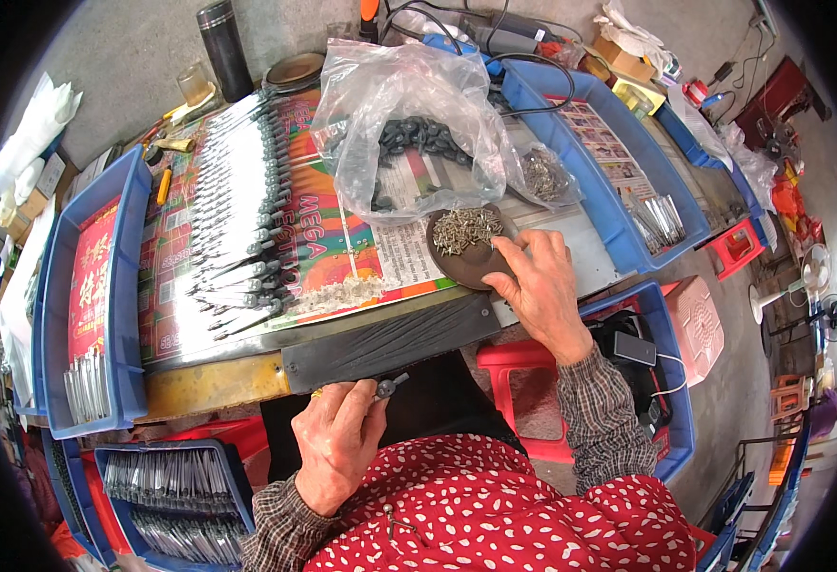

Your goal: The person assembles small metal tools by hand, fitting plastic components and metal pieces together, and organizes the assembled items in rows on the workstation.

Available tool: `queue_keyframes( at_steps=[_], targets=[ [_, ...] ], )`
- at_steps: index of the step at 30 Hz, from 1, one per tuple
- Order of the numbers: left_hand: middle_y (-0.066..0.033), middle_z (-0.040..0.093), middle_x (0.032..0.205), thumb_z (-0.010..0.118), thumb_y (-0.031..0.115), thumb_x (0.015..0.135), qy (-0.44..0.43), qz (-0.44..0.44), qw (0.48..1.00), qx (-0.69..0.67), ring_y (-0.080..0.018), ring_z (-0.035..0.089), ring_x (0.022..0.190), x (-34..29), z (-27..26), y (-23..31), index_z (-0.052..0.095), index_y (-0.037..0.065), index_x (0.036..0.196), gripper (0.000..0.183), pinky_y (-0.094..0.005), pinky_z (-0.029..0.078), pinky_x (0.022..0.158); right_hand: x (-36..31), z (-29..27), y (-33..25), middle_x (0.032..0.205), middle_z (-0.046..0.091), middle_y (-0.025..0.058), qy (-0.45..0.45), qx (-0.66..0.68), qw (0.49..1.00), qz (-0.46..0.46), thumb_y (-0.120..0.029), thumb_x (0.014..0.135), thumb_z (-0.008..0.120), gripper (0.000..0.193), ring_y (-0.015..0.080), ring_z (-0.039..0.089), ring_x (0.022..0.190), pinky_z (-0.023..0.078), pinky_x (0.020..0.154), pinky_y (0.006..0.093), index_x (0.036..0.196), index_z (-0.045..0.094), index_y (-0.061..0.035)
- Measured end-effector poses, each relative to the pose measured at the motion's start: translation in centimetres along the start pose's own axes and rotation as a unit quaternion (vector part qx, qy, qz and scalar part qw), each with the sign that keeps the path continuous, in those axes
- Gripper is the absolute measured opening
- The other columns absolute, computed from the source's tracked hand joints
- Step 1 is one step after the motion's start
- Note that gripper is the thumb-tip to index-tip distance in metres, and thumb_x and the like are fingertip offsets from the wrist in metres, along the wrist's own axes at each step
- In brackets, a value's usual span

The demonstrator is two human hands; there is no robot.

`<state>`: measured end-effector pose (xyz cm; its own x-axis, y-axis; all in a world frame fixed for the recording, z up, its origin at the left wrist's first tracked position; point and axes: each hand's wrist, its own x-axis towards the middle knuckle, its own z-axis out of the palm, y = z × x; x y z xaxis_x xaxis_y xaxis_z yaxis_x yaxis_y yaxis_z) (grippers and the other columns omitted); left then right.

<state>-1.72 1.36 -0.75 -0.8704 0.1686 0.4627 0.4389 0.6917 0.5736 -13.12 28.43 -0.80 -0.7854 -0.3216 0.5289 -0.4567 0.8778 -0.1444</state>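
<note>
Picking screws [466,231] seemed underway: left hand [338,440] clamped a dark fitting [386,388]; right hand [544,294], fingers parted at the desk's [216,384] front-edge dish [464,270], needed closing

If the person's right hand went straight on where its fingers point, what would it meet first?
Probably the round brown dish: the fingertips are at its rim, perhaps touching; depth is unclear. Just beyond lie small metal pieces.

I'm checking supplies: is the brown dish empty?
Not empty: small metal pieces lie heaped in the brown dish, the right hand at its rim.
</note>
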Motion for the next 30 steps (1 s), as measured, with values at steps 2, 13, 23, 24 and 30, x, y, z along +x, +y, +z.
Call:
queue_keyframes(
  at_steps=[2, 13, 23, 24, 30],
  targets=[
    [-0.014, 0.064, 0.082, 0.074, -0.004, 0.069, -0.003, 0.001, 1.0, -0.002, -0.0311, 0.062, 0.069, 0.1, -0.1, 0.1, 0.065, 0.0, 0.095, 0.028, -0.0374, 0.051, 0.061, 0.0, -0.2, 0.1, 0.101, 0.054, 0.0112, -0.007, 0.002, 1.0, 0.0, -0.038, 0.081, 0.069, 0.05, 0.0298, 0.049, 0.095, 0.042, 0.082, 0.0421, 0.116, 0.064, -0.0023],
    [-0.0141, 0.065, 0.083, 0.074, -0.004, 0.07, -0.012, -0.003, 1.0, -0.006, -0.0309, 0.064, 0.071, -0.2, -0.1, -0.1, 0.065, 0.0, 0.096, 0.028, -0.037, 0.051, 0.062, -0.5, -0.4, 0.1, 0.102, 0.054, 0.0102, -0.023, 0.013, 1.0, -0.014, -0.039, 0.08, 0.07, 0.049, 0.029, 0.049, 0.099, 0.042, 0.084, 0.0426, 0.112, 0.064, -0.0022],
    [-0.0129, 0.064, 0.083, 0.075, -0.004, 0.07, -0.005, 0.014, 1.0, -0.005, -0.0284, 0.064, 0.069, -0.5, 0.1, -0.2, 0.064, 0.0, 0.097, 0.03, -0.0358, 0.052, 0.06, -0.9, -0.3, -1.0, 0.1, 0.056, 0.0082, -0.004, -0.029, 0.998, -0.056, -0.033, 0.077, 0.073, 0.044, 0.0278, 0.051, 0.098, 0.042, 0.083, 0.0418, 0.11, 0.064, -0.0046],
    [-0.0145, 0.065, 0.083, 0.075, -0.004, 0.07, -0.007, 0.003, 1.0, -0.009, -0.0294, 0.065, 0.07, -0.5, 0.1, 0.0, 0.064, -0.001, 0.096, 0.029, -0.0357, 0.052, 0.062, -1.0, -0.1, -0.9, 0.1, 0.056, 0.0082, -0.004, -0.03, 0.998, -0.056, -0.033, 0.077, 0.073, 0.044, 0.0278, 0.051, 0.098, 0.042, 0.083, 0.0418, 0.11, 0.064, -0.0046],
    [-0.0142, 0.065, 0.083, 0.075, -0.005, 0.07, -0.009, 0.003, 1.0, -0.012, -0.0293, 0.065, 0.07, -0.5, 0.0, 0.0, 0.064, -0.001, 0.097, 0.029, -0.0356, 0.052, 0.062, -0.9, 0.0, -0.9, 0.101, 0.056, 0.0081, 0.008, 0.026, 0.999, -0.028, -0.031, 0.078, 0.073, 0.043, 0.0277, 0.051, 0.098, 0.043, 0.082, 0.0413, 0.111, 0.064, -0.0046]
  ],
)
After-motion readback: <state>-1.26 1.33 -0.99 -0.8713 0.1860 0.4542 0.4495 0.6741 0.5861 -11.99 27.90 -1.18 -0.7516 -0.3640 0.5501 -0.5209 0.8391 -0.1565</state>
